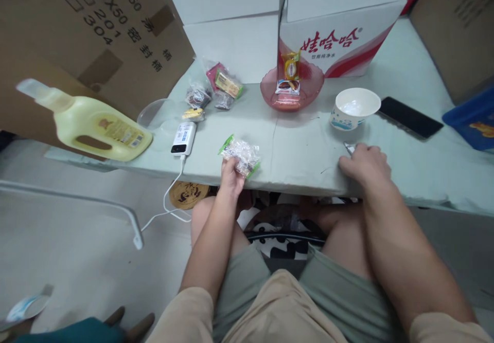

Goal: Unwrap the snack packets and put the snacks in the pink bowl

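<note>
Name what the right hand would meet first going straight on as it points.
The right hand would likely meet the paper cup first, beyond the small silvery item at its thumb; depth is unclear.

A beige short-sleeved top [283, 307], softly creased at the front, has sleeves [189, 313] ending above bare forearms [210, 237], and below it loose greyish-green shorts [343, 284] leave both knees [203, 212] bare.
</note>
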A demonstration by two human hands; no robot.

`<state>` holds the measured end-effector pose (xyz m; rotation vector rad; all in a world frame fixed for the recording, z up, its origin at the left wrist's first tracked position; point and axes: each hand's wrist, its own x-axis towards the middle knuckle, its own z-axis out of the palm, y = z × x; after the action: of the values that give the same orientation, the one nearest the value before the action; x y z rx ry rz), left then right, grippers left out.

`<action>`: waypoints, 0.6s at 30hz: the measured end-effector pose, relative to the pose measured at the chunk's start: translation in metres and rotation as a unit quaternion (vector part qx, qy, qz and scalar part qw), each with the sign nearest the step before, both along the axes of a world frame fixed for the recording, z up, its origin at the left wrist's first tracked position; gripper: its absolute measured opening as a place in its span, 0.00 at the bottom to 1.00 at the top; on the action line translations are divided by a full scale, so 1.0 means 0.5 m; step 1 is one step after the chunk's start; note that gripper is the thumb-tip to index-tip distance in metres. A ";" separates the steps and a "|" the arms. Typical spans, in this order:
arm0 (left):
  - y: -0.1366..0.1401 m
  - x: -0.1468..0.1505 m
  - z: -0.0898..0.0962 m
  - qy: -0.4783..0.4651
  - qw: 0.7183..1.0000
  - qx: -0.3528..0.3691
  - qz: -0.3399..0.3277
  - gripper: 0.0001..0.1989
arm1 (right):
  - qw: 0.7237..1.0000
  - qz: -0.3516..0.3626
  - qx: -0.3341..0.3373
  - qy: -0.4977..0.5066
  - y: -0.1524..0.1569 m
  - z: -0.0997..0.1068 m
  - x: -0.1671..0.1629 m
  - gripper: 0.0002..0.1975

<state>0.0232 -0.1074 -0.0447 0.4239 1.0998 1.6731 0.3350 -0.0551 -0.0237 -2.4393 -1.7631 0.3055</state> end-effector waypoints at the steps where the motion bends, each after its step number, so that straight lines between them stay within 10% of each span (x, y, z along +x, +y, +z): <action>1: 0.002 -0.001 0.001 -0.004 1.000 0.004 0.007 0.22 | 1.000 0.010 -0.005 -0.001 0.000 -0.009 0.010 0.23; 9: 0.016 0.006 0.008 0.007 0.998 0.050 0.040 0.22 | 0.981 0.111 0.098 0.125 0.001 -0.013 -0.034 0.17; 18: 0.000 0.037 -0.009 0.193 0.980 0.052 0.006 0.23 | 0.854 0.253 0.036 0.453 -0.065 0.011 -0.194 0.14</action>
<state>0.0419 -0.1073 -0.0493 0.8368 1.2967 1.7053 0.2379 -0.0876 -0.0184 -1.2964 -1.7844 1.1696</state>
